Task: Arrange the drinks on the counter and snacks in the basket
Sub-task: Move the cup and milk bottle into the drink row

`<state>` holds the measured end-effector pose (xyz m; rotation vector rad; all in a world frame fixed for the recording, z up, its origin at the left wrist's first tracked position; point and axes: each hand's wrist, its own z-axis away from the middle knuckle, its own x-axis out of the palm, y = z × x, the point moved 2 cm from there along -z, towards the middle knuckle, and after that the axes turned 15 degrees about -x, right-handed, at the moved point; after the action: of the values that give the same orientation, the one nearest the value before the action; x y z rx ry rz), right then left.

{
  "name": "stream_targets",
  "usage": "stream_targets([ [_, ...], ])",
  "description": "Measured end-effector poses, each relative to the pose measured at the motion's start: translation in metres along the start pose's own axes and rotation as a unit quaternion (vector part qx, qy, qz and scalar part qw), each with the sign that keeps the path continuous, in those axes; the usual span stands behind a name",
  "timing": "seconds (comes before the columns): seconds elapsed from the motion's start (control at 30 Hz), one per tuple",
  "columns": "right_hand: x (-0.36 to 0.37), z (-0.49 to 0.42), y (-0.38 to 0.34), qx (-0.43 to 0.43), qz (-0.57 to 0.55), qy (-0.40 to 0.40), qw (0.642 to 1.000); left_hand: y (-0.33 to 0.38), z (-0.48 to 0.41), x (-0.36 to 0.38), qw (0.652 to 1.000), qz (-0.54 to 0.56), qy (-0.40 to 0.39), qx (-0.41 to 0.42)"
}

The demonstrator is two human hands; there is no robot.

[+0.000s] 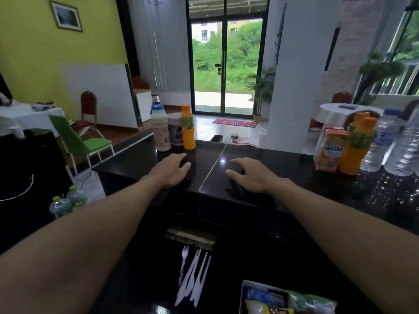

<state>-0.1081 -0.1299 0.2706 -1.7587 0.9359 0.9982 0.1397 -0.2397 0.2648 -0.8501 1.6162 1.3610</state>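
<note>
Both my hands lie flat and empty on the black counter [283, 177]. My left hand [173, 169] rests just in front of three drinks at the counter's far left: a milky bottle with a blue cap [160, 129], a dark cup [175, 132] and an orange juice bottle [188, 128]. My right hand [251, 174] lies near the middle, fingers spread. At the far right stand an orange juice carton [330, 151], two orange bottles [357, 146] and clear water bottles [383, 141]. A white basket [243, 295] holding snack packets [292, 302] sits at the bottom edge.
White plastic forks and knives [192, 277] lie on the lower black surface below the counter, behind them a stack of dark packets [191, 237]. Green-capped bottles [65, 201] stand low at the left. A phone [216, 138] lies past the counter's far edge.
</note>
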Motion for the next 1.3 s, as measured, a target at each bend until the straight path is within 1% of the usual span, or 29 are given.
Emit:
stream_targets([
  [0.13,0.013,-0.027,-0.008,-0.003,0.001,0.008,1.000,-0.017,-0.022,-0.005,1.000,-0.003,0.003,-0.007],
  [0.33,0.028,-0.065,-0.011,-0.013,-0.029,0.036,0.999,-0.041,-0.049,-0.005,1.000,-0.004,0.004,-0.023],
  [0.47,0.037,-0.094,-0.009,-0.007,-0.061,0.055,0.997,-0.048,-0.059,0.001,0.998,-0.048,0.030,-0.016],
  [0.63,0.051,-0.134,-0.010,0.007,-0.088,0.074,0.993,-0.047,-0.062,0.003,0.996,-0.086,0.029,-0.008],
  [0.83,0.066,-0.182,-0.008,0.061,-0.125,0.072,0.988,-0.048,-0.063,0.006,0.993,-0.117,0.018,0.004],
  [1.0,0.078,-0.207,-0.002,0.107,-0.169,0.102,0.974,-0.049,-0.066,0.009,0.991,-0.131,0.007,0.004],
  [1.1,0.083,-0.215,0.000,0.126,-0.156,0.123,0.972,-0.050,-0.069,0.011,0.991,-0.132,0.004,0.000],
  [1.3,0.088,-0.218,-0.005,0.117,-0.116,0.134,0.977,-0.052,-0.071,0.013,0.991,-0.136,-0.006,-0.006],
])
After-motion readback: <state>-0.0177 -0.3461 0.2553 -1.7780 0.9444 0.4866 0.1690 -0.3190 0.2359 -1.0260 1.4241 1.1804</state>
